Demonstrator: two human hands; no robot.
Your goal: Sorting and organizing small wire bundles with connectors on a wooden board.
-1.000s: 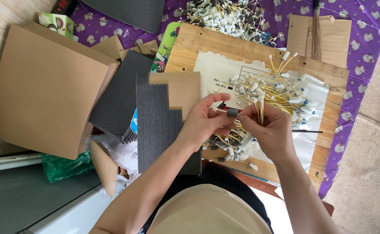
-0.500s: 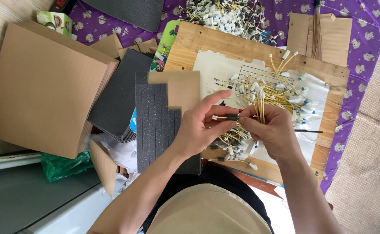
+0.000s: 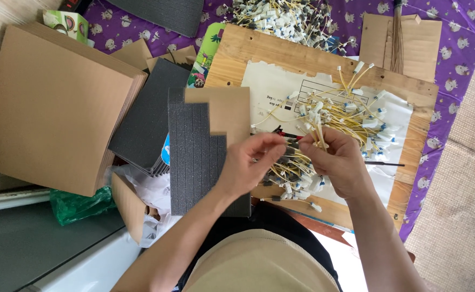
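My left hand (image 3: 251, 162) and my right hand (image 3: 337, 162) meet over a wooden board (image 3: 237, 59). The right hand grips a small bundle of yellow wires (image 3: 318, 132) with white connectors that stick up out of the fist. The left hand pinches a small dark sleeve piece (image 3: 290, 146) at the end of one wire, its fingertips touching the right hand. Below the hands lies a pile of yellow wires with white and blue ends (image 3: 351, 116) on a torn white paper sheet (image 3: 270, 92).
A grey foam sheet cut into strips (image 3: 194, 157) lies left of the hands, with a cardboard piece (image 3: 224, 111) on top. A cardboard stack (image 3: 53, 108) sits far left. More wires (image 3: 281, 16) lie heaped at the top on purple patterned cloth (image 3: 459, 48).
The left fingers have slid closer to the right hand along the wire. The camera view has shifted slightly. The wire bundle stays in the right fist.
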